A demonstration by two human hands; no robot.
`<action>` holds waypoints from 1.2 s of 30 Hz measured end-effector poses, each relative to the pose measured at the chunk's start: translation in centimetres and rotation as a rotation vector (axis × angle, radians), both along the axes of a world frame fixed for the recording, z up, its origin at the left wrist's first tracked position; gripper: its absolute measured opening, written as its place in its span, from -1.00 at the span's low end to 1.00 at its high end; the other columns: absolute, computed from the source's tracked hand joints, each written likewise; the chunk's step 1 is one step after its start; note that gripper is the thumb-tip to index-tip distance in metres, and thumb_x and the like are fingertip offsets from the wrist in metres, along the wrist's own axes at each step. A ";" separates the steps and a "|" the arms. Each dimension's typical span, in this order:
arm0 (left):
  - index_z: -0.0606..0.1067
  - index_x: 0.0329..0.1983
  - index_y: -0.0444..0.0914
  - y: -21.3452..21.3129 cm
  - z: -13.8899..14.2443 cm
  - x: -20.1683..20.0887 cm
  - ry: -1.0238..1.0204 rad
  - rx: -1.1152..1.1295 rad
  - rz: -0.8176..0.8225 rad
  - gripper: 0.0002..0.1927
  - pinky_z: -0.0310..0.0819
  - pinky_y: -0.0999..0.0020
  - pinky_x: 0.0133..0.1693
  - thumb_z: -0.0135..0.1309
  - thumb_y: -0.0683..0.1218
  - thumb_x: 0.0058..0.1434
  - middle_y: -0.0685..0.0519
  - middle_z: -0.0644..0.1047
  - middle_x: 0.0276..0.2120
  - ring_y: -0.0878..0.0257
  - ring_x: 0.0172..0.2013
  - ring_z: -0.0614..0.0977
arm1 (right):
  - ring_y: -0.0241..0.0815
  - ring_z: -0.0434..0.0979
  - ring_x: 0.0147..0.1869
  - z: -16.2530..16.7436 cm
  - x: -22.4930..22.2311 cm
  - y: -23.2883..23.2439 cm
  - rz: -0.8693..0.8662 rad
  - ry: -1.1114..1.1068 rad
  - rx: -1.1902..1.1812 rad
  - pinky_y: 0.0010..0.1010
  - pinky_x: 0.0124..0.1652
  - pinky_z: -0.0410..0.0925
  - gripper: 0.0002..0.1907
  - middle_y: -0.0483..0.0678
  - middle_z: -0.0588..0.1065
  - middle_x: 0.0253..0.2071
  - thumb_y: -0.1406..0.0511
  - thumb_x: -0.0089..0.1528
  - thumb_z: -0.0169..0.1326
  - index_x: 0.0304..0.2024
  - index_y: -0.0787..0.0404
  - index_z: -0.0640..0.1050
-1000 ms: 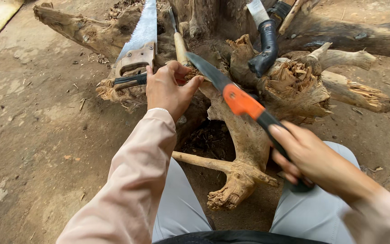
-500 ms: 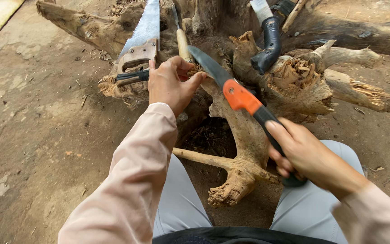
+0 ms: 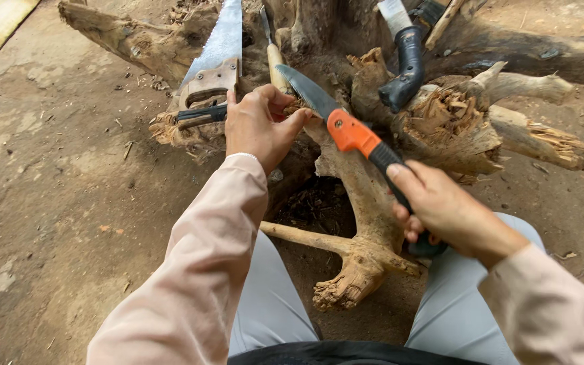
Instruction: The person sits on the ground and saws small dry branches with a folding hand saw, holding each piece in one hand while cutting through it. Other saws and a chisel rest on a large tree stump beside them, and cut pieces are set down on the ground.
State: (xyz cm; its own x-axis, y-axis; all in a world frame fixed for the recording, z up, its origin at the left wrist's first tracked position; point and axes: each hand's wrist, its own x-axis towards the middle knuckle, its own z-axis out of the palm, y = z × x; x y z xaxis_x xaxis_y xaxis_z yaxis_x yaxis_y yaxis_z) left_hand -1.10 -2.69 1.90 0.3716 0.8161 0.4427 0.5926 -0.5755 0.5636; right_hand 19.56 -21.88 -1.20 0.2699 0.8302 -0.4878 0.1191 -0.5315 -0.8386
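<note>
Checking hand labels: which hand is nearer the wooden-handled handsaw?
Left. The left hand rests on the stump just right of the handsaw; the right hand grips the folding saw handle, much farther right.
</note>
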 end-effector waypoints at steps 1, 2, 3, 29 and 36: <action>0.63 -0.29 -0.21 0.0 0.0 0.1 -0.011 0.008 -0.001 -0.65 -0.20 -0.06 0.43 0.36 0.12 0.06 0.09 0.68 -0.45 0.20 -0.38 0.71 | -0.28 0.23 -0.68 -0.6 0.3 -0.9 -0.005 -0.046 -0.030 -0.38 -0.65 0.09 -0.59 -0.15 0.27 -0.64 -0.02 0.40 -0.16 -0.26 0.17 0.30; 0.62 -0.28 -0.22 0.0 0.1 0.0 -0.017 0.012 0.000 -0.65 -0.21 -0.07 0.43 0.37 0.12 0.06 0.09 0.68 -0.45 0.21 -0.38 0.71 | -0.26 0.20 -0.71 -1.4 1.2 -2.7 -0.019 0.036 -0.015 -0.36 -0.67 0.13 -0.62 -0.12 0.24 -0.65 0.00 0.43 -0.16 -0.20 0.17 0.32; 0.62 -0.28 -0.22 -0.1 0.1 0.0 -0.022 0.012 0.001 -0.65 -0.22 -0.08 0.42 0.37 0.11 0.06 0.08 0.68 -0.45 0.21 -0.38 0.71 | -0.25 0.17 -0.73 -1.9 2.5 -5.4 -0.034 0.119 -0.005 -0.34 -0.69 0.17 -0.65 -0.08 0.22 -0.66 0.03 0.45 -0.16 -0.13 0.17 0.34; 0.62 -0.29 -0.23 0.0 -0.2 0.0 -0.028 0.074 0.003 -0.64 -0.12 -0.04 0.40 0.37 0.11 0.05 0.07 0.68 -0.44 0.20 -0.40 0.69 | -0.28 0.24 -0.67 0.9 0.7 -1.0 0.035 -0.011 -0.034 -0.39 -0.68 0.07 -0.59 -0.13 0.27 -0.61 -0.01 0.44 -0.19 -0.22 0.18 0.33; 0.61 -0.27 -0.23 -0.4 0.3 -0.1 -0.009 0.031 -0.014 -0.66 -0.17 -0.06 0.41 0.35 0.10 0.08 0.06 0.69 -0.42 0.21 -0.37 0.71 | -0.24 0.12 -0.75 -1.9 3.6 -7.9 -0.057 0.159 -0.055 -0.29 -0.72 0.17 -0.63 -0.05 0.24 -0.65 0.03 0.46 -0.17 -0.10 0.20 0.35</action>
State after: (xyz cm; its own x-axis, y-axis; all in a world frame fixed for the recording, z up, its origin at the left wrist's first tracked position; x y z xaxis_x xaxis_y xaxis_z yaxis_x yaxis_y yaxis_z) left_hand -1.18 -3.09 2.25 0.3788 0.7968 0.4708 0.5791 -0.6009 0.5510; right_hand 23.11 -29.75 -3.13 0.2314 0.7865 -0.5726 -0.0445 -0.5794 -0.8138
